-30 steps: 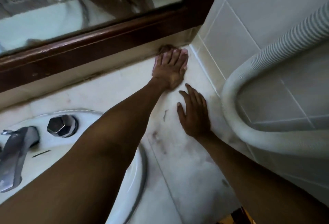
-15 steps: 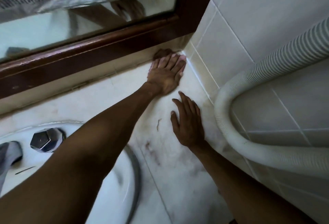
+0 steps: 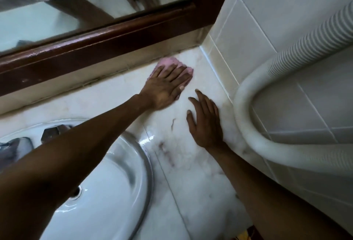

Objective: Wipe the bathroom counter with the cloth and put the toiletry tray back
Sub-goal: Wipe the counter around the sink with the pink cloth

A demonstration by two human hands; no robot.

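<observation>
A pink cloth (image 3: 168,63) lies flat on the pale marble counter (image 3: 191,173) near the back wall, mostly covered by my left hand (image 3: 164,89), which presses down on it with fingers spread. My right hand (image 3: 205,123) rests palm-down on the counter just to the right, near the tiled side wall, holding nothing. Reddish-brown stains (image 3: 166,152) mark the marble below the hands. No toiletry tray is in view.
A white oval sink (image 3: 107,192) with a chrome tap (image 3: 13,148) and knob (image 3: 53,131) fills the lower left. A dark wooden mirror frame (image 3: 107,43) runs along the back. A ribbed white hose (image 3: 267,125) curves against the tiled right wall (image 3: 286,20).
My left hand has slid the cloth leftward along the back wall, away from the corner. My right hand stays planted on the counter.
</observation>
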